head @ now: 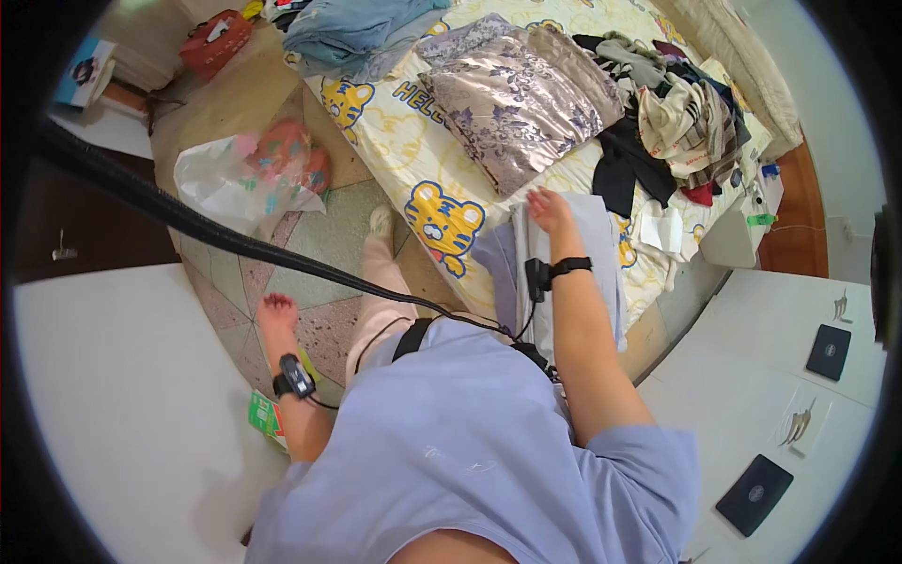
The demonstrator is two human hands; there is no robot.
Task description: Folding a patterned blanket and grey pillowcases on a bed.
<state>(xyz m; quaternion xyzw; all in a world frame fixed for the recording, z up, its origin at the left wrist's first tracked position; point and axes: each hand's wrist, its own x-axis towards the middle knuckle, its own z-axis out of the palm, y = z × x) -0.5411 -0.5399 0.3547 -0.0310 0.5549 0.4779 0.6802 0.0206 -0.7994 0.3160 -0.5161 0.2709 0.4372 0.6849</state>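
My left hand point(277, 311) hangs over the tiled floor beside the white cabinet, fingers loosely curled, with nothing visible in it. My right hand point(548, 210) is over the far end of a folded light grey cloth point(585, 233) at the bed's near edge. Its fingers are bent and a little apart; whether they touch the cloth is unclear. A bluish-grey cloth point(499, 264) shows beneath its left side. Just beyond my right hand lies a folded satin quilt point(521, 99) with a purple floral pattern. Under these things is a cream bed sheet point(387, 137) printed with yellow tiger cubs.
Rumpled clothes point(680, 127) cover the bed's right side, and blue bedding point(359, 32) its far left. Plastic bags point(246, 176) lie on the floor point(310, 240). White cabinets point(106, 395) flank me. A black cable point(232, 243) crosses the view. A green box point(268, 416) is by my left forearm.
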